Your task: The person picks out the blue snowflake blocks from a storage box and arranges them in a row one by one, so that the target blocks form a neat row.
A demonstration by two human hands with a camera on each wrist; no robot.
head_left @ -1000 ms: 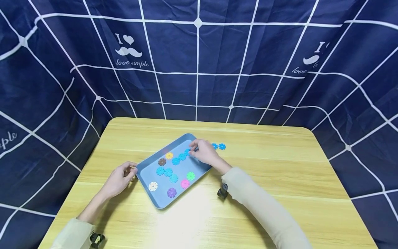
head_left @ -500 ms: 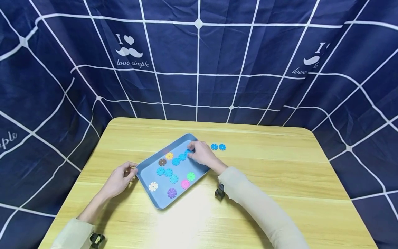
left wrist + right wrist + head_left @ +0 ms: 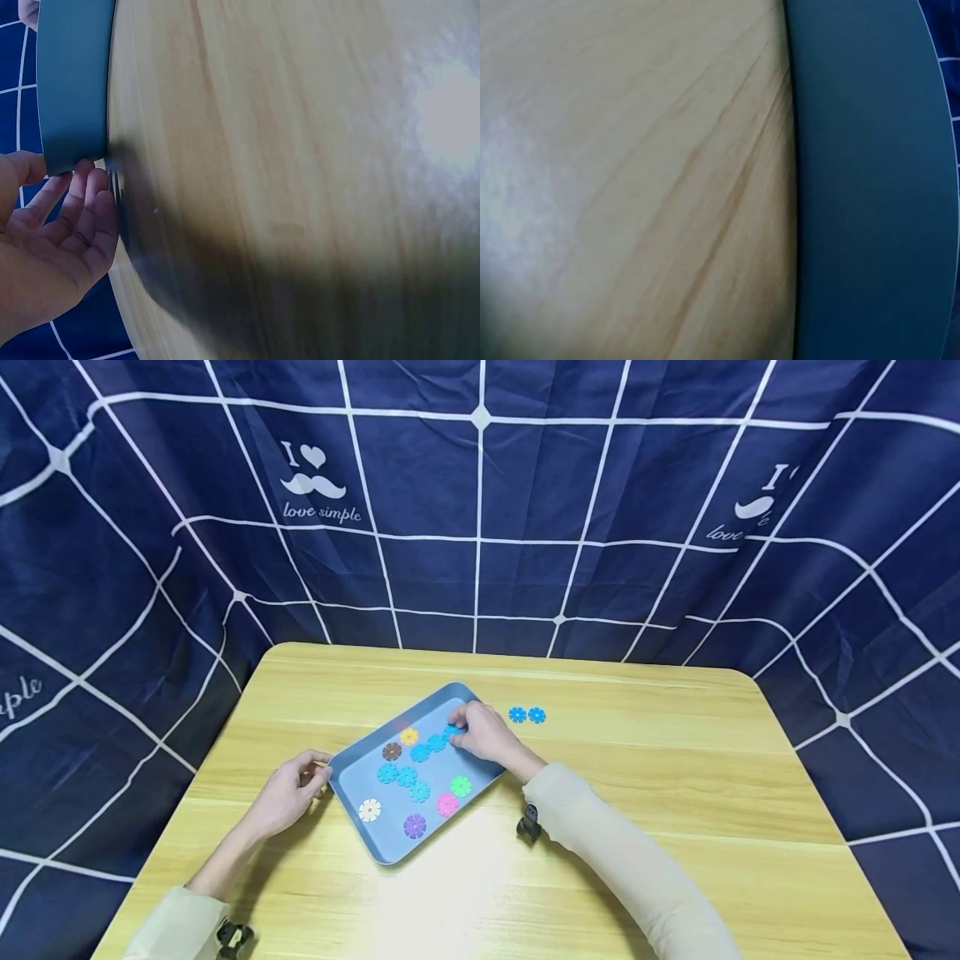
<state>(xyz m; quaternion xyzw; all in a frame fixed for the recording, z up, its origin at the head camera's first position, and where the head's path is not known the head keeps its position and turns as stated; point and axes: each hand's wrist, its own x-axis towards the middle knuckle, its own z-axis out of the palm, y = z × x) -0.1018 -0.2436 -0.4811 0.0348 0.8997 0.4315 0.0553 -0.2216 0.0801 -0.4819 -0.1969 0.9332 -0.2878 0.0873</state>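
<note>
A blue-grey tray (image 3: 378,852) lies slanted on the table. At its near-left corner my left hand (image 3: 285,795) grips the rim; the left wrist view shows the thumb at the rim and the fingers (image 3: 82,214) against the outer wall. My right hand (image 3: 489,732) reaches over the tray's right side and pinches the upper end of a row of linked blue notched discs (image 3: 437,742); its fingertips partly cover the end disc. A second linked row of light-blue notched discs (image 3: 407,776) lies nearer to me in the tray. The right wrist view does not show the right hand.
Loose notched discs lie in the tray: orange (image 3: 408,737), brown (image 3: 392,751), cream (image 3: 369,810), purple (image 3: 415,826), pink (image 3: 447,804) and green (image 3: 461,786). Two blue discs (image 3: 527,715) lie on the wooden table (image 3: 637,760) right of the tray. A blue curtain (image 3: 420,568) hangs behind.
My right hand has moved down and slightly left onto the end of the blue row. That row has shifted slightly left. The left hand and tray stay put.
</note>
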